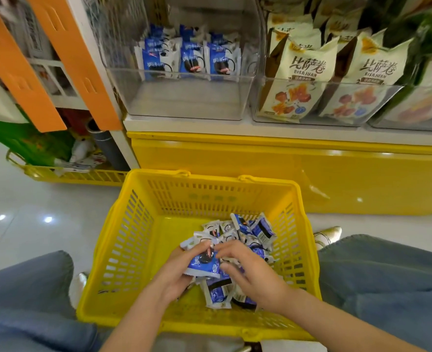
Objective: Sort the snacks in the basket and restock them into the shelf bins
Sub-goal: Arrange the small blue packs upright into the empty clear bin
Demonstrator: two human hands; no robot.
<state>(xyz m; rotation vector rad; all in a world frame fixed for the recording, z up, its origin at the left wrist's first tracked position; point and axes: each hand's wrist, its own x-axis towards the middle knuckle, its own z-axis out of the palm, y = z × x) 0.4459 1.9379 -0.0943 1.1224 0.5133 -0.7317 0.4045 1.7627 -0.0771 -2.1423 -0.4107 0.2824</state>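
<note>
Floor basket (123,250), pkt (203,266) in L hand (176,273)

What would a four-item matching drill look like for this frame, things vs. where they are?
Things
1. standing blue packets
2. cream Bisajuan bags
3. yellow basket
4. left hand

Places
A. on the floor, between the denim-clad legs
B. at the back of the left clear bin
C. down inside the basket, holding a blue packet
D. in the second clear bin, one over to the right

Pairs: 1-B, 2-D, 3-A, 4-C
</note>
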